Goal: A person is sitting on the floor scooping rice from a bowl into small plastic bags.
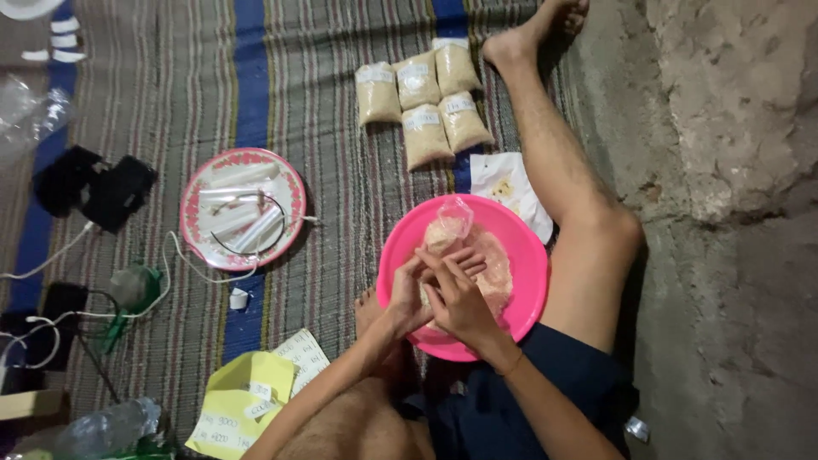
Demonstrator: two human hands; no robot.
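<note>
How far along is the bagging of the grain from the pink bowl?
Done: five filled, labelled clear packets of pale grain lie in a cluster on the striped woven mat. In hand: left hand and right hand hold a small clear plastic bag over the round pink plastic bowl. Left: loose grain remains in the bowl; how much is unclear.
</note>
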